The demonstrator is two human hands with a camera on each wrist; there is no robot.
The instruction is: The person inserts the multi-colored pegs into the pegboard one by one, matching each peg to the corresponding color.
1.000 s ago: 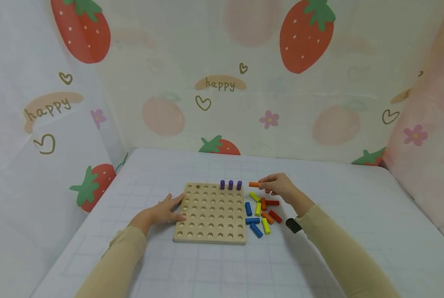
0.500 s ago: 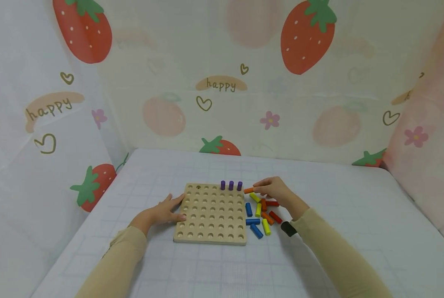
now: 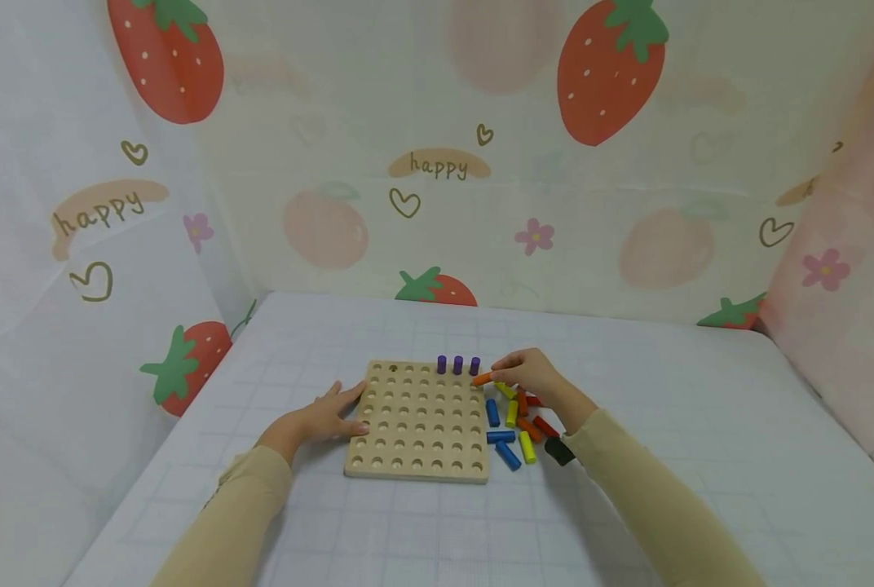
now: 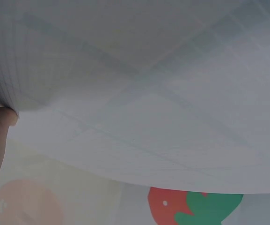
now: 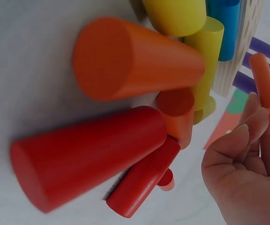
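Observation:
An orange peg (image 3: 482,379) is pinched between the thumb and fingers of my right hand (image 3: 529,375), tilted over the pegboard's far right corner. In the right wrist view the same orange peg (image 5: 264,79) juts out from the fingertips. The wooden pegboard (image 3: 418,466) has rows of round holes. Three purple pegs (image 3: 458,365) stand upright in its back row, toward the right. My left hand (image 3: 325,417) rests on the board's left edge with fingers spread. Only a fingertip of the left hand (image 4: 3,119) and the white cloth show in the left wrist view.
Right of the board lie loose pegs: several blue pegs (image 3: 508,456), yellow pegs (image 3: 527,447), orange pegs and red pegs (image 3: 545,426). A black object (image 3: 558,451) is at the right wrist. A strawberry-print curtain (image 3: 437,236) rises behind the white table (image 3: 422,530).
My right hand has moved left and slightly toward me, carrying the orange peg from beside the board to over its far right corner. The left hand has stayed on the edge.

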